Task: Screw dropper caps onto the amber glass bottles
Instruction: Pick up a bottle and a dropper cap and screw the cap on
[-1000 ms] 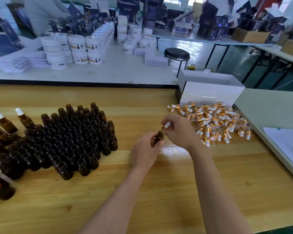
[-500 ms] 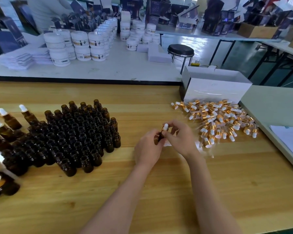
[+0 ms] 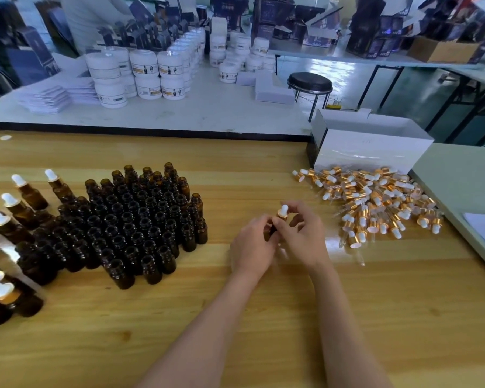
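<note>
Far left, a few capped bottles (image 3: 25, 191) are lined up on the wooden counter (image 3: 263, 317). Right next to them, a big cluster of open amber bottles (image 3: 140, 219) is packed together upright. Around the middle, one small amber bottle (image 3: 272, 229) is gripped by the left hand (image 3: 252, 245), fingers curled round it, so it's mostly hidden tbh. The dropper cap (image 3: 283, 212) on its neck is pinched by the right hand (image 3: 303, 236), white bulb poking up. Over to the right, a loose pile of dropper caps (image 3: 375, 203) is spread out just in front of a white box (image 3: 373, 144).
</note>
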